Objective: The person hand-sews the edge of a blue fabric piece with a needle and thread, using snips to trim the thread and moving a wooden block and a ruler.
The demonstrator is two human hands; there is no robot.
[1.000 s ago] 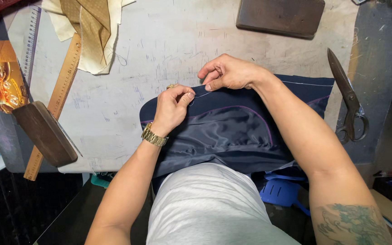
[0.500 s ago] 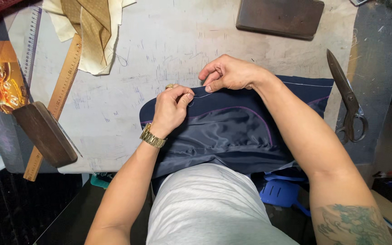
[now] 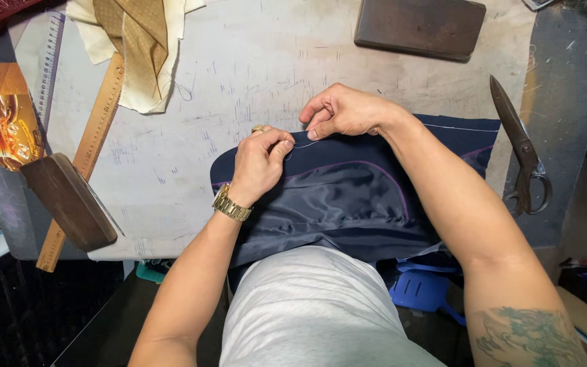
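1. Left hand (image 3: 258,165): fingertips pinched on the top edge of the navy garment (image 3: 348,204), centre of frame. Gold wristwatch (image 3: 231,204) on that wrist.
2. Right hand (image 3: 341,111): thumb and forefinger pinched together just right of the left hand, a thin pale thread (image 3: 298,144) running between the two hands. Needle too small to confirm.
3. Garment lies on the chalk-marked table (image 3: 239,81), shiny lining up, purple piping curving across it, lower part draped off the near edge.
4. Scissors (image 3: 521,153) at right, apart from the cloth.
5. Wooden ruler (image 3: 83,160) and dark wooden block (image 3: 69,202) at left; tan fabric (image 3: 137,47) upper left; another dark block (image 3: 419,27) top centre.
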